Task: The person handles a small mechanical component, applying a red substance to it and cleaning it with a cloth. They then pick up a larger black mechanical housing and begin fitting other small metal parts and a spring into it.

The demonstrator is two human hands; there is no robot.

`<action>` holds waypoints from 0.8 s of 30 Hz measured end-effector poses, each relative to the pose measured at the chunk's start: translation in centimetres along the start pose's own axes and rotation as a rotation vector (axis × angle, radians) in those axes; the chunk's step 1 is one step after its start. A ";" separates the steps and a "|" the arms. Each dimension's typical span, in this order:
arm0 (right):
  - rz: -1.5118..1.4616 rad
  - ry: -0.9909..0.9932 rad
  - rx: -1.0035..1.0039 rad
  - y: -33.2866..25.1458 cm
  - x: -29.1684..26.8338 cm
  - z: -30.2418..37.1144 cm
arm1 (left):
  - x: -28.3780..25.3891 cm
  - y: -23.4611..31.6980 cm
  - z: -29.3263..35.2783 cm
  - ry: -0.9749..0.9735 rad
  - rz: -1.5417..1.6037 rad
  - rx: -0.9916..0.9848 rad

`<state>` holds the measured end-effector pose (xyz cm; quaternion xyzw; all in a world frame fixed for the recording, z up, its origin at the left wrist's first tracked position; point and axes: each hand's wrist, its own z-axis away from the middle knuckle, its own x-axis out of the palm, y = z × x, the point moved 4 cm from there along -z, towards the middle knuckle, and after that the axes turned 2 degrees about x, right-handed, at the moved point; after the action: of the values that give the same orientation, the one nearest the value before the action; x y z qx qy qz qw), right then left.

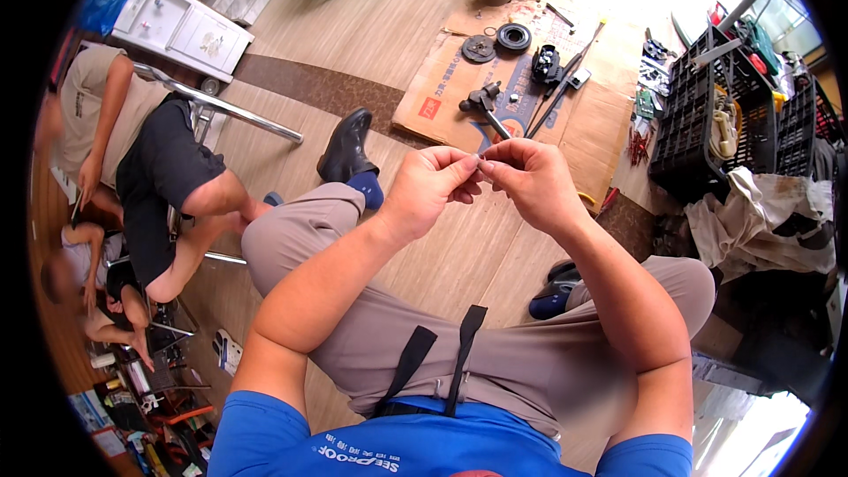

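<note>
Just above the frame's centre, the left hand and right hand meet, thumbs and forefingers pinched together on a tiny piece too small to identify. At upper centre, flattened cardboard carries a black ring, a grey disc and other dark parts. A black boot is left of the hands. At right stands a black crate, a beige coil at its side; its other contents are unclear.
</note>
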<state>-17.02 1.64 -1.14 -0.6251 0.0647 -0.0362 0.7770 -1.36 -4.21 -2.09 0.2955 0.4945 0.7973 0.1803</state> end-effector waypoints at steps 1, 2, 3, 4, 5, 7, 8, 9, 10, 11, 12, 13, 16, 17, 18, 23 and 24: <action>0.000 -0.001 0.001 0.0 0.0 0.1 | 0.1 0.0 0.1 0.029 -0.075 0.002; -0.024 0.004 0.023 0.1 0.0 0.1 | 0.1 0.0 0.1 0.030 -0.074 0.001; -0.048 0.008 0.043 0.1 0.0 0.2 | 0.2 0.0 0.1 0.020 -0.102 0.001; -0.048 0.007 0.044 0.0 0.0 0.2 | 0.3 0.0 0.2 0.010 -0.130 0.001; -0.068 0.007 0.053 0.0 0.1 0.3 | 0.4 0.1 0.2 0.011 -0.130 0.001; -0.090 0.007 0.062 0.0 0.1 0.3 | 0.4 0.2 0.3 0.033 -0.123 -0.011; -0.092 0.004 0.064 0.1 0.1 0.3 | 0.4 0.2 0.3 0.033 -0.123 -0.012; -0.091 0.000 0.067 0.1 0.2 0.4 | 0.3 0.2 0.3 0.041 -0.141 -0.010; -0.090 0.000 0.068 0.1 0.2 0.4 | 0.3 0.1 0.4 0.049 -0.159 -0.008; -0.097 -0.004 0.075 0.2 0.2 0.4 | 0.3 0.2 0.4 0.049 -0.157 -0.008; -0.106 -0.008 0.082 0.2 0.3 0.4 | 0.4 0.3 0.5 0.073 -0.188 0.008; -0.107 -0.008 0.083 0.1 0.2 0.4 | 0.5 0.4 0.5 0.098 -0.219 0.024; -0.080 -0.029 0.087 -0.2 0.2 0.5 | 0.9 0.5 0.7 0.114 -0.316 0.082; -0.071 -0.031 0.082 -0.1 0.2 0.5 | 1.0 0.5 0.7 0.114 -0.315 0.082; -0.061 -0.033 0.077 -0.1 0.2 0.5 | 1.1 0.5 0.8 0.125 -0.328 0.083; -0.066 -0.044 0.072 0.3 0.2 0.4 | 1.1 0.6 0.8 0.127 -0.313 0.066; -0.080 -0.040 0.080 0.4 0.2 0.4 | 1.0 0.5 0.8 0.123 -0.288 0.055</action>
<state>-16.74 2.06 -1.45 -0.5964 0.0228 -0.0574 0.8003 -1.62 -3.32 -1.07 0.1767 0.5636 0.7659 0.2540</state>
